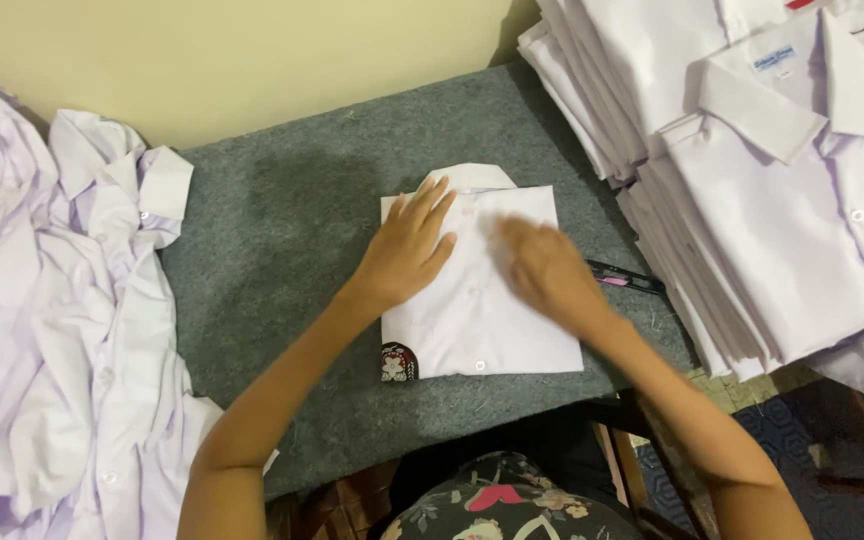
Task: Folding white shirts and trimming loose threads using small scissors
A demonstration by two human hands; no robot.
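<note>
Both hands lie flat on a folded white shirt [472, 290] in the middle of the grey table [282, 250]: the left hand [404, 252] with fingers spread near the collar, the right hand [549, 272] blurred, its fingers seemingly together, pinching nothing. This looks like the smoothing step after folding. A stack of folded shirts [782, 180] sits to the right, loose shirts [62, 320] to the left, and a dark pen-like tool [627, 280] lies just beside the shirt.
</note>
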